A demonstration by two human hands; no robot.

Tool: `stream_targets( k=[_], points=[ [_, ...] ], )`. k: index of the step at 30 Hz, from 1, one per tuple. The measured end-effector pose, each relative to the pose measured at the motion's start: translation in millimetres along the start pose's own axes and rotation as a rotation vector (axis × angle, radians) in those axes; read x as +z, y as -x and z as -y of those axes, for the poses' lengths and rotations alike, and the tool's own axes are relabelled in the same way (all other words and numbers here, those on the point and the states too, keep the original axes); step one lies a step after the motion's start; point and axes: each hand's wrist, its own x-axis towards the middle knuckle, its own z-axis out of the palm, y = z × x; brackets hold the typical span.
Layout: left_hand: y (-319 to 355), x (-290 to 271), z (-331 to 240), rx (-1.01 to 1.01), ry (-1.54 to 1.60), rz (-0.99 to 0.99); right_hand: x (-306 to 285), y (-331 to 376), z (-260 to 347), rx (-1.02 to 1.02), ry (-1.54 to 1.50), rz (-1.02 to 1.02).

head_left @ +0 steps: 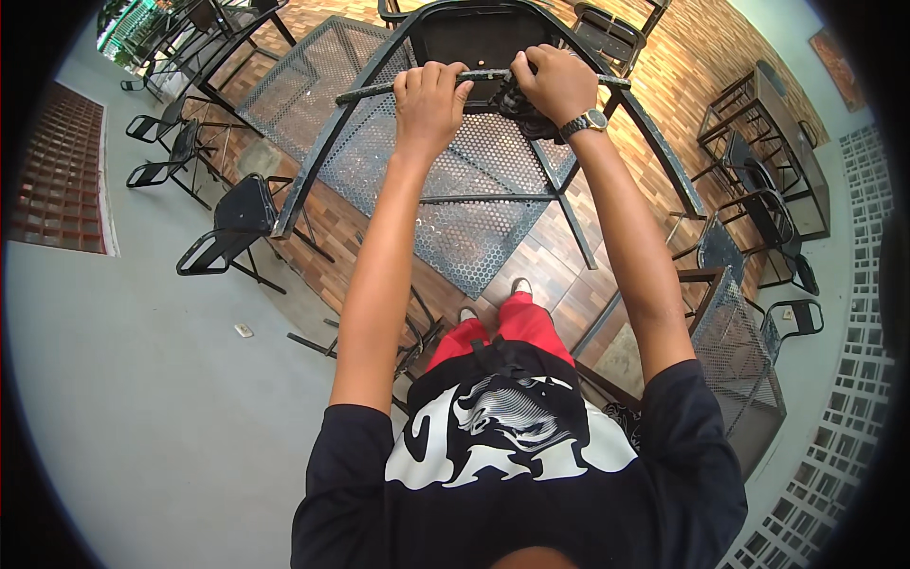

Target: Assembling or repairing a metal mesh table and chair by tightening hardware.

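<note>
A black metal chair [641, 133] is raised in front of me at arm's length, its legs pointing toward me and its dark seat panel [464, 36] at the far side. My left hand [428, 106] is closed over the chair's thin crossbar, fingers curled round it. Farther right on the same bar, my right hand [559, 87] is closed on a dark crumpled cloth [519, 112], which is pressed against the bar and hangs below it. A watch [586, 123] is on my right wrist.
Perforated metal tables [483, 237] stand beneath and beyond the chair on a wood-patterned tile floor. Black chairs [245, 209] line the left wall. More chairs [749, 180] and a table [744, 332] stand at the right, near a lattice-block wall [858, 284].
</note>
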Motion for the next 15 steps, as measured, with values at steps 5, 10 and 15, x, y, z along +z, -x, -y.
stream_targets(
  k=[5,10,15],
  points=[
    [0,-2,-1,-0.023,0.05,0.042,-4,-16,26,0.182,-0.012,0.16],
    [1,-25,14,0.055,0.073,0.158,7,-20,36,0.132,-0.064,0.182],
    [20,-54,44,0.068,-0.044,0.177,23,-19,56,0.036,-0.07,0.083]
  ],
)
